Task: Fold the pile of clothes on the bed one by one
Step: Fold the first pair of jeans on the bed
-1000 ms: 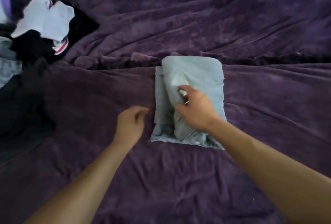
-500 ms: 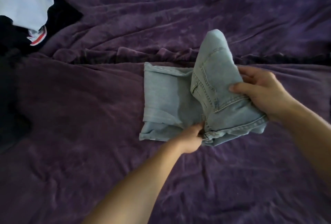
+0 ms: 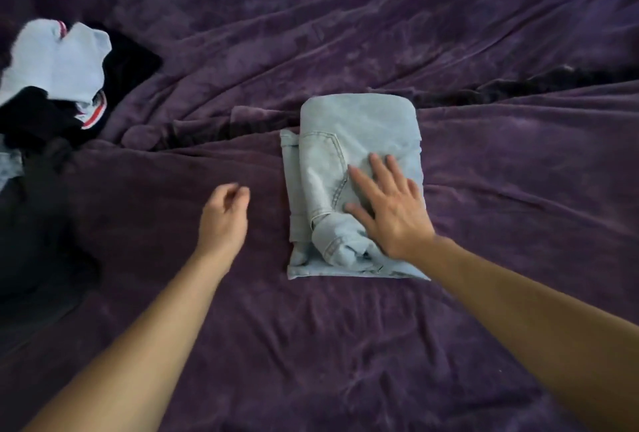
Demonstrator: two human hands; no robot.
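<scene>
On the purple bed (image 3: 345, 355), right hand (image 3: 390, 210) presses flat, fingers spread, on the folded jeans (image 3: 359, 120). Left hand (image 3: 223, 220) hovers beside them, loosely curled, holding nothing.

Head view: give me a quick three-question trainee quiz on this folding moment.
1. True or false: the right hand lies flat on the folded jeans.
2. The left hand holds: A) the jeans, B) a sock, C) nothing.
3. Fill in: in the picture, the pile of clothes lies to the jeans' ____.
Key: 1 true; 2 C; 3 left.
</scene>
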